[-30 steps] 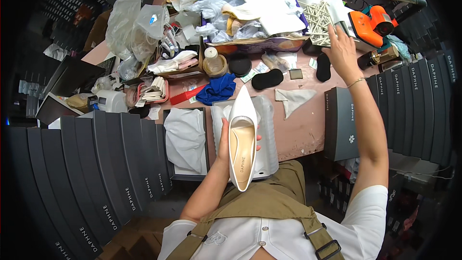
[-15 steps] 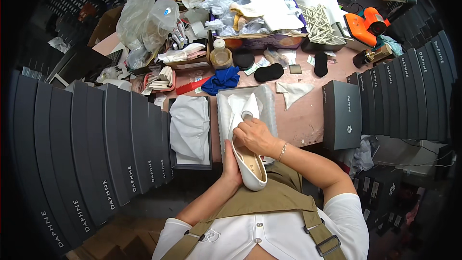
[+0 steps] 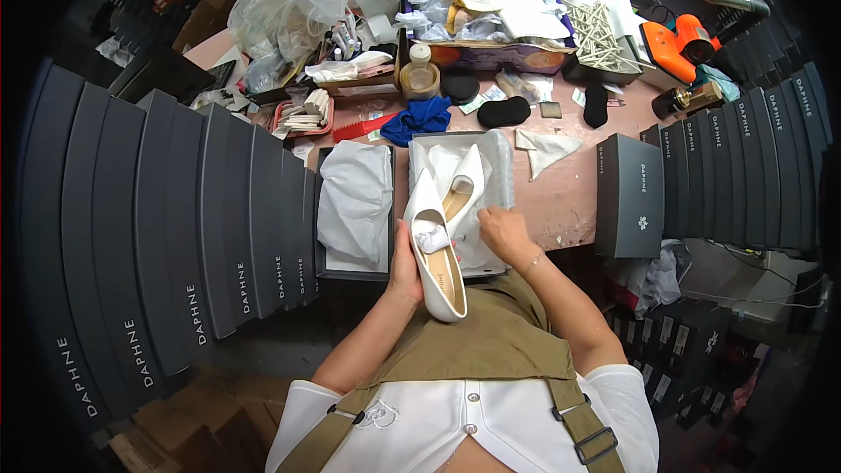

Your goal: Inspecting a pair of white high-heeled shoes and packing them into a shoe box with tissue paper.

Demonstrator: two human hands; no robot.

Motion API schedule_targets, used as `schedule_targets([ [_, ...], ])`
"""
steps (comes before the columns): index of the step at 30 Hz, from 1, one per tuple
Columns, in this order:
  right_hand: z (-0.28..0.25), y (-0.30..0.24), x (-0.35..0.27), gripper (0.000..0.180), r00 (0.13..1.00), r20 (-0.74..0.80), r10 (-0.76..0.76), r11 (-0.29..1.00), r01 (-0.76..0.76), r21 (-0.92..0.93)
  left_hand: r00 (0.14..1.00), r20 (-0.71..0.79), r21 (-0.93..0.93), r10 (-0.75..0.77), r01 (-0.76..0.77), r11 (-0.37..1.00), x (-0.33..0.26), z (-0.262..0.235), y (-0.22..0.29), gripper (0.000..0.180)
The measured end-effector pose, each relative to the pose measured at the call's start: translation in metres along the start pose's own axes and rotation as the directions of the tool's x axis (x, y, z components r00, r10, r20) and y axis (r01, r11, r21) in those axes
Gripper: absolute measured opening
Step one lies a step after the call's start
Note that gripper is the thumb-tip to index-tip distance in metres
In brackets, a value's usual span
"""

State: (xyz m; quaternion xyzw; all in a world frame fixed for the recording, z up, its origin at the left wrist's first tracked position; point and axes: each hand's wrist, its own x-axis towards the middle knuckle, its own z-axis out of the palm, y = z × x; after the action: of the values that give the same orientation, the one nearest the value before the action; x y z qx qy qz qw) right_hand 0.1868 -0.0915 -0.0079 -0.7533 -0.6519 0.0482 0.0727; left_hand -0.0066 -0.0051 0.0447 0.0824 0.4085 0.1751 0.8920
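Observation:
My left hand (image 3: 405, 271) is wrapped round the side of a white pointed flat shoe (image 3: 449, 300), toe pointing away from me. A crumpled wad of white paper (image 3: 430, 236) sits inside this shoe. Just beyond it a second white pointed shoe (image 3: 474, 166) lies in an open shoebox (image 3: 431, 138) lined with white wrapping (image 3: 498, 177). At the box's right edge is my right hand (image 3: 505, 233), its fingers curled in a pinch; whatever they hold, if anything, is hidden.
An open box with white tissue paper (image 3: 355, 197) lies to the left. Dark shoeboxes stand in rows at left (image 3: 223, 219) and right (image 3: 626, 197). Across the table lie a blue cloth (image 3: 416, 120), a white cloth (image 3: 549, 151), a jar (image 3: 420, 79), white sticks (image 3: 601, 39) and an orange tool (image 3: 673, 45).
My right hand has left the shoe's opening and moved right to the box edge. The paper wad inside the held shoe and the second shoe now show. My left hand keeps its hold.

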Motion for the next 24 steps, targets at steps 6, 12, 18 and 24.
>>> schedule_targets([
  [6, -0.106, -0.051, 0.025, 0.020, 0.981, -0.095, -0.166, 0.835, 0.191, 0.515, 0.997, 0.031, -0.056, 0.065, -0.063, 0.996, 0.007, 0.004, -0.003, 0.063],
  [12, -0.089, -0.048, 0.012, 0.036, 0.999, -0.028, -0.040, 0.920, 0.048, 0.388, 0.992, 0.114, -0.082, 0.054, -0.045, 0.996, 0.006, 0.002, 0.001, 0.069],
  [18, -0.083, -0.060, 0.019, 0.024, 0.977, -0.060, -0.205, 0.968, 0.211, 0.135, 0.997, 0.068, 0.003, -0.020, 0.020, 1.000, 0.004, 0.009, -0.002, 0.070],
  [24, -0.060, -0.055, 0.027, 0.008, 0.905, -0.144, -0.400, 0.909, 0.412, 0.068, 0.994, 0.098, -0.015, 0.036, -0.035, 0.999, -0.015, 0.019, -0.011, 0.068],
])
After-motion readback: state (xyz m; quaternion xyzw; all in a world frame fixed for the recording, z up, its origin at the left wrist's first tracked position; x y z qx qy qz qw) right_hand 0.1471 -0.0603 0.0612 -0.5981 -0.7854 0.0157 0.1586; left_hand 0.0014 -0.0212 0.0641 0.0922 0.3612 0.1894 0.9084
